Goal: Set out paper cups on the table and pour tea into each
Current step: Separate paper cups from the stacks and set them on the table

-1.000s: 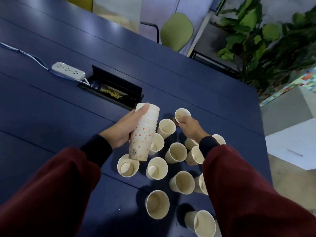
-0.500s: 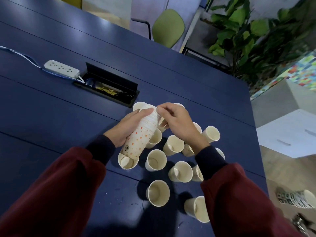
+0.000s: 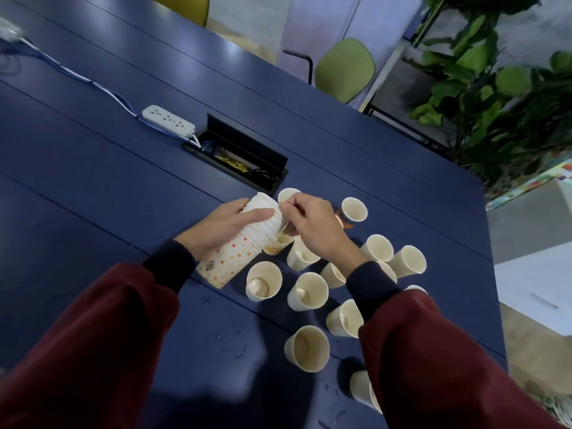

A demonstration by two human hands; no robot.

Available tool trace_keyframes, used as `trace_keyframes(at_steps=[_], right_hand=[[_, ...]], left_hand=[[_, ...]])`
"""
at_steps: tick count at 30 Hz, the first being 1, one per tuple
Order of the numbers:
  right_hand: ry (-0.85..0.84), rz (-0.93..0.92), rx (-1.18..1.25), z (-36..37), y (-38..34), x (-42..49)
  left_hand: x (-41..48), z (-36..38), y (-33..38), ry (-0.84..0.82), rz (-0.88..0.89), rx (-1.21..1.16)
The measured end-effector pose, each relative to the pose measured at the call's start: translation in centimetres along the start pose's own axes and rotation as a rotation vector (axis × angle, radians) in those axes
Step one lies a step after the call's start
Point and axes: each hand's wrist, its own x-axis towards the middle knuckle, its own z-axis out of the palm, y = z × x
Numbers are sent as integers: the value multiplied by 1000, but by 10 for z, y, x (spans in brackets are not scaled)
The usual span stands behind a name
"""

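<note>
Your left hand (image 3: pixel 227 226) is wrapped around the stack of paper cups (image 3: pixel 244 243), which lies tilted with its dotted base toward you and its rims pointing far-right, just above the blue table (image 3: pixel 93 168). Your right hand (image 3: pixel 312 226) is pinched narrow at the stack's mouth, fingertips on the rim of the outermost cup; whether that cup has already come free is hard to tell.

These cups are light, thin-walled and easy to crush, and nested ones tend to cling. Hold the stack around its middle with a loose grip, and take the end cup by its rolled rim, the stiffest part, not by the soft wall. The loose cups (image 3: pixel 308 291) standing upright near and to the right would tip at a brush from your sleeve.

A second ago your right hand was out at a cup on the far side of the cluster; half a second ago it had come back to the stack's mouth, where it is now. The stack has dropped lower and tilted further.
</note>
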Motion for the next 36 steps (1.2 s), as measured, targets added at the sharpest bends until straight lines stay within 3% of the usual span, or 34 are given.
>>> trace_keyframes(at_steps=[4,7,11,23,31,36], right_hand=[[139,-2,-90,-10,2,17],[202,1,-162,-12,1,29],[44,7,-172,10,-2,29],[-255,30,-474,71,10,48],[-133,-68,-259,73,4,35],[-205,10,-55,80,-4,9]], left_hand=[[-7,-15,-7,70,25,189],[-9,-32,-17,210,-16,173],[-12,-46,-29,289,-83,23],[-24,-63,-58,155,-237,-2],[-11,-60,-58,83,-223,-35],[-6,-52,-54,-21,-156,5]])
